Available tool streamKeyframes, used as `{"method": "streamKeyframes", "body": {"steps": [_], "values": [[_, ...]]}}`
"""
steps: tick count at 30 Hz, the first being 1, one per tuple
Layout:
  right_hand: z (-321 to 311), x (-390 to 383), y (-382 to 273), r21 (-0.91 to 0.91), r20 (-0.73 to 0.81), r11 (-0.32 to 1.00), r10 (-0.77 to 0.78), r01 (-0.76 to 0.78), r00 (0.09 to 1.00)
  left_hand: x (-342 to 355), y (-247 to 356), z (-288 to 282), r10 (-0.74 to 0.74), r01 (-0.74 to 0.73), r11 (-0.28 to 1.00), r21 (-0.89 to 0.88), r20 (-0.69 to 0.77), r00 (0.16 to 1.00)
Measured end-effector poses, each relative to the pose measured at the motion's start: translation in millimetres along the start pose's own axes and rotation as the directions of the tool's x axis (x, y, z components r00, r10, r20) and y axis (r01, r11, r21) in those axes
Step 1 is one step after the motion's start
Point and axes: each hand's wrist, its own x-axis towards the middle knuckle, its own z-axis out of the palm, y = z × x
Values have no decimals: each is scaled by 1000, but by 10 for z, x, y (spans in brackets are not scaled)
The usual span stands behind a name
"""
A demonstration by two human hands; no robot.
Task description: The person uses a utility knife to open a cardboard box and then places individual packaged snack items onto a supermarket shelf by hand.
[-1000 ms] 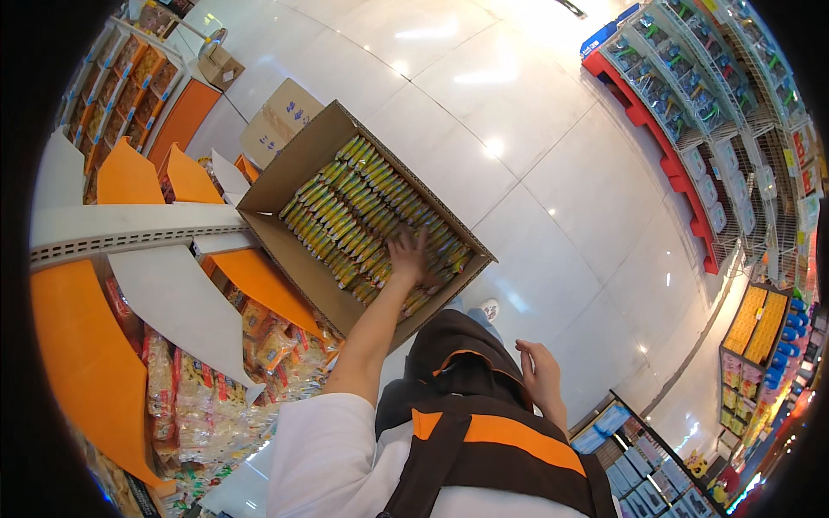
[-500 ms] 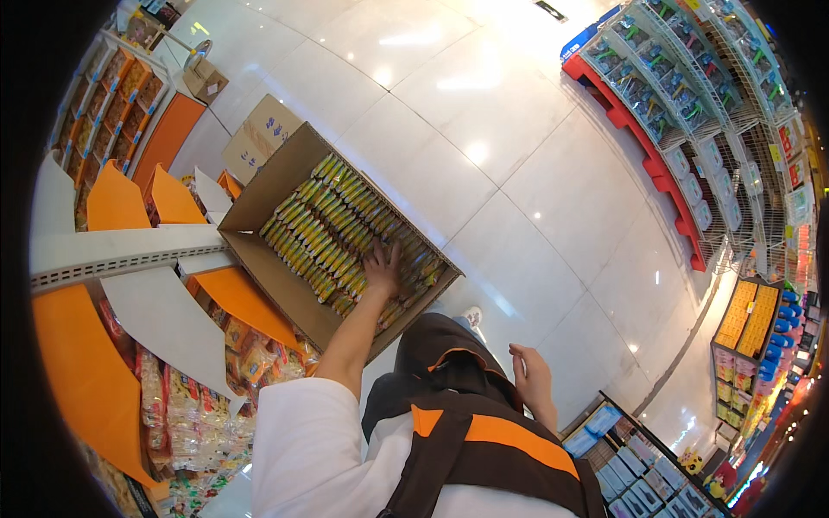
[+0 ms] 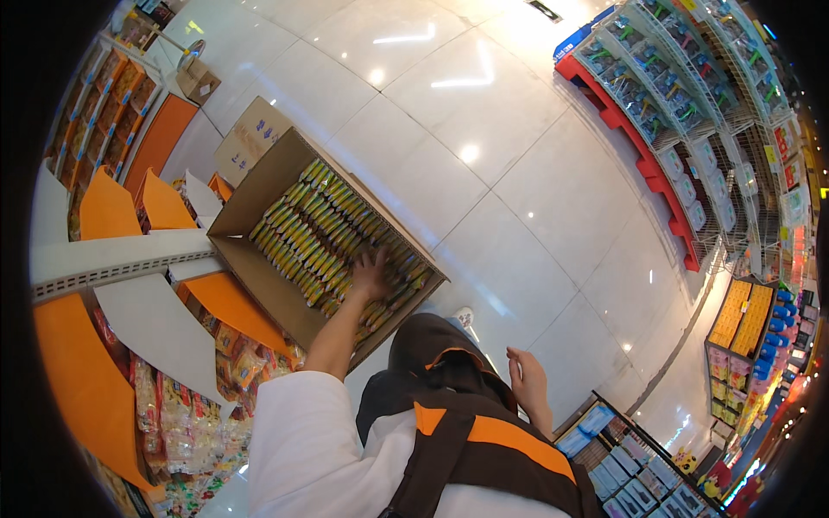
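Note:
A deep brown cardboard box (image 3: 259, 186) holds rows of small yellow-and-green packets (image 3: 302, 233), laid close together. My left hand (image 3: 370, 274) reaches into the near right part of the box, fingers spread over the packets. It touches or hovers just above them; I cannot tell which. What lies under the palm is hidden. My right hand (image 3: 528, 380) hangs beside my dark trousers, loosely bent and with nothing visible in it.
Left of the box stands a shelf with orange and white dividers (image 3: 155, 315) and bagged goods (image 3: 186, 414). A second carton (image 3: 250, 142) sits behind the box. Wire racks on a red base (image 3: 622, 129) stand far right, and a dark-framed display (image 3: 630, 466) is near right.
The whole view has shifted slightly, moving the box a little left in the picture. My left hand stays over nearly the same packets, and my right hand hangs as before.

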Motion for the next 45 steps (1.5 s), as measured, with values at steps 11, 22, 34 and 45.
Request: {"method": "streamKeyframes", "body": {"steps": [11, 22, 34, 45], "values": [[90, -36, 49, 1, 55, 1000, 11, -11, 998, -22, 119, -281, -158, 165, 982, -96, 84, 984], [-269, 324, -438, 341, 76, 903, -304, 261, 950, -1151, 339, -1322, 167, -162, -312, -936, -222, 961], [164, -335, -864, 770, 627, 597, -774, 225, -93, -4051, 1668, -224, 469, 93, -546, -833, -212, 858], [801, -1737, -1074, 771, 613, 489, -743, 409, -267, -5618, 1637, 737, -194, -318, -669, -672, -255, 947]]}}
